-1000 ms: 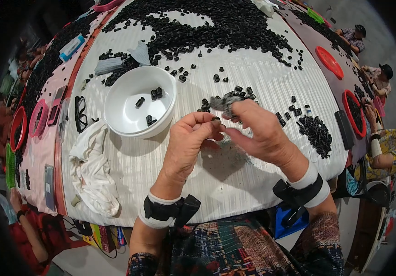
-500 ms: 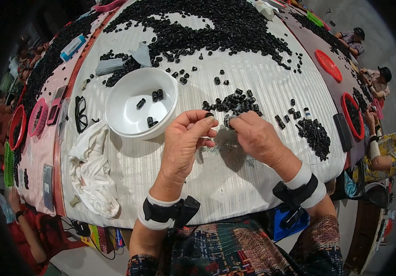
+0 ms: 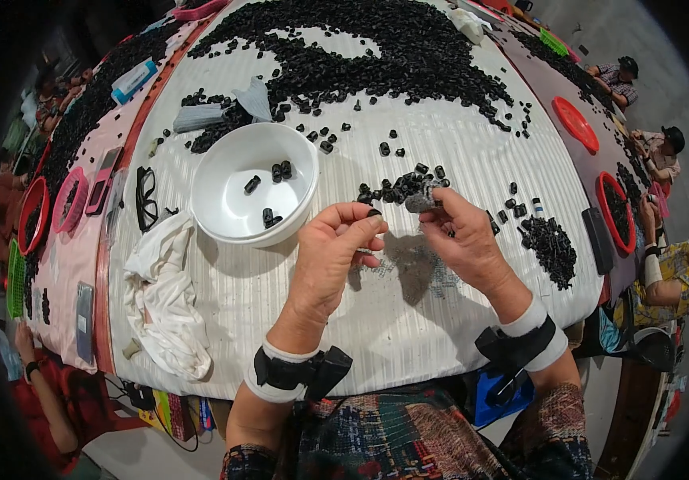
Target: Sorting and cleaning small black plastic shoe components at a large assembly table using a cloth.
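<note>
My left hand [image 3: 330, 254] is closed over the table, pinching a small black cylindrical piece [image 3: 374, 213] between thumb and index finger; most of it is hidden. Just to the right, my right hand [image 3: 472, 244] grips a crumpled grey wad [image 3: 419, 202] by the fingertips. The two hands are apart. Right behind them lies a small heap of black cylindrical pieces [image 3: 396, 189]. A white bowl [image 3: 228, 188] stands to the left of my left hand with several black pieces in it. Beyond my right hand is a pile of thinner black pieces [image 3: 548, 252].
A large spread of black pieces [image 3: 408, 60] covers the table's far part. Glasses [image 3: 146, 198] and a crumpled white cloth [image 3: 164, 312] lie at the left; grey fabric pieces [image 3: 199, 118] sit behind the bowl. A dark oblong case [image 3: 598, 242] lies at the right edge. Other people sit alongside.
My right hand has drawn away from the left one, to the right, with its fingers less curled; the grey wad shows more. The whole view has shifted slightly.
</note>
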### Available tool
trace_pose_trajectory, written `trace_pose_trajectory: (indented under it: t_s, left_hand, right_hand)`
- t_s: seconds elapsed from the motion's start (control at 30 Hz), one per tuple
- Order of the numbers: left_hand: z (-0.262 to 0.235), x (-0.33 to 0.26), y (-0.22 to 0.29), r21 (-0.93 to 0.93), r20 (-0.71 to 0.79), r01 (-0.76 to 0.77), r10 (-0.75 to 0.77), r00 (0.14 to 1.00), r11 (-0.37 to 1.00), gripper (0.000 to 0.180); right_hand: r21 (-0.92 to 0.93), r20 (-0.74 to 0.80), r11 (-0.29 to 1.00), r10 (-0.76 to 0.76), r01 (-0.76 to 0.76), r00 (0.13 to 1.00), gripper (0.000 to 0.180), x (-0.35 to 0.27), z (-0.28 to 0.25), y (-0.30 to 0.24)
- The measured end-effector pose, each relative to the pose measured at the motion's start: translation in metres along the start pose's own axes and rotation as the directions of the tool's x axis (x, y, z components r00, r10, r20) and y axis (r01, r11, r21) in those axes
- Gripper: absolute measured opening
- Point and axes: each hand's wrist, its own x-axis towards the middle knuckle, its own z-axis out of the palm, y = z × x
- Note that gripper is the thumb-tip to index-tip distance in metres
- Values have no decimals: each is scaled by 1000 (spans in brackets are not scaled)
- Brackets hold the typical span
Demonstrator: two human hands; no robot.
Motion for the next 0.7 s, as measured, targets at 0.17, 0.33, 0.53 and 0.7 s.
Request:
trace_pose_trajectory:
  t_s: [0.17,0.33,0.53,0.7]
  left_hand:
    - [2,0,-3,39,41,17,-18,999,999,20]
    - [9,-5,-4,85,103,12,-21,994,996,23]
    - [15,-9,-5,130,131,-4,-13,991,992,22]
    - [17,-11,-5,127,131,4,-21,991,992,21]
  right_hand:
    - [246,-17,968,60,-54,998,26,-5,-7,-3]
    - [480,31,865,148,-145,988,29,-8,-14,-14]
    - [456,-20,884,128,-105,992,29,-11,-12,-26]
    - [480,-22,871,128,-102,992,28,-12,-11,-26]
